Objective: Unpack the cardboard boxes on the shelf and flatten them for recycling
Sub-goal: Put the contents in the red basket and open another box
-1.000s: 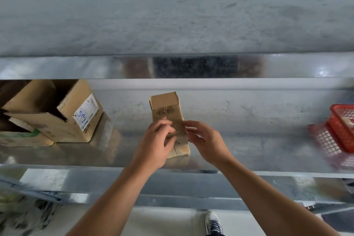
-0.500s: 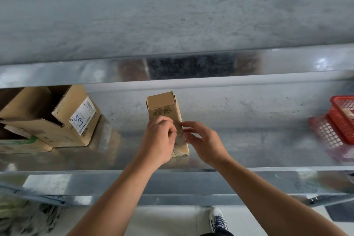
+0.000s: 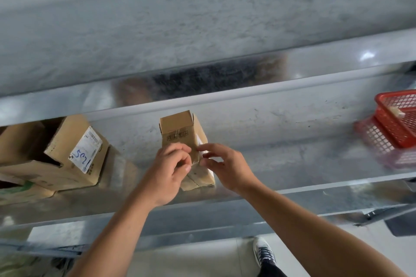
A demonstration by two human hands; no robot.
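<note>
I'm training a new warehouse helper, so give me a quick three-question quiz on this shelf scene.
1. True or false: the small box lies flattened on the shelf.
2. What stands to its right? A) red basket B) blue crate C) bucket
3. Fill in: the labelled larger box is ___ (open/sealed).
Key: 1 false; 2 A; 3 open.

Blue handwritten figures, seemingly beginning with 5, are borne by the white shipping label on the open cardboard box, beside a barcode. Symbols printed on the small cardboard box cannot be read.
</note>
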